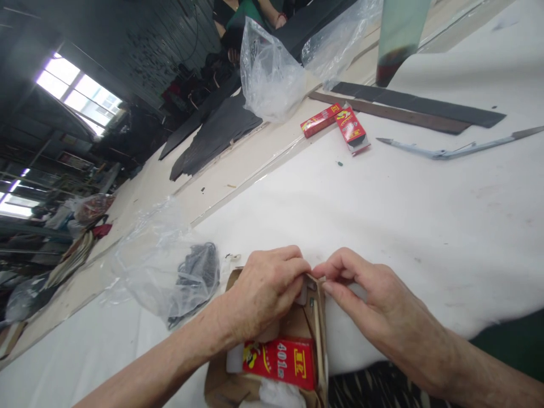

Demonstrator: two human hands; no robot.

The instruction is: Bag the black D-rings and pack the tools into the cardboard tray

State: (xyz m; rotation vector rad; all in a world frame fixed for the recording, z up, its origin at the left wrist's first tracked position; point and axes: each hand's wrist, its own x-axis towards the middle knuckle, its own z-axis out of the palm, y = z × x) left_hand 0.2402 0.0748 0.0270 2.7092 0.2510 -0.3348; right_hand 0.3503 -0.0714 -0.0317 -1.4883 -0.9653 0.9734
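Observation:
An open cardboard box (pixel 215 371) stands at the table's near edge. Over its far end, my left hand (pixel 267 286) has its fingers curled closed; what they grip is hidden. My right hand (pixel 378 297) pinches thumb and forefinger at the box's far right corner, fingertips close to the left hand's. Whether a small item or the cardboard edge is in that pinch, I cannot make out. Inside the box lie a red carton (pixel 280 362) marked 401, a thin wooden stick (pixel 318 334) along the right wall and crumpled white plastic (pixel 283 394).
Left of the box is a clear plastic bag (pixel 148 266) with dark cord (pixel 199 269). Farther off lie two red cartons (pixel 321 120) (pixel 352 131), dark strips (pixel 419 105), a pointed metal tool (pixel 442 153) and a greenish container (pixel 399 42). Another person (pixel 246 17) is across the table.

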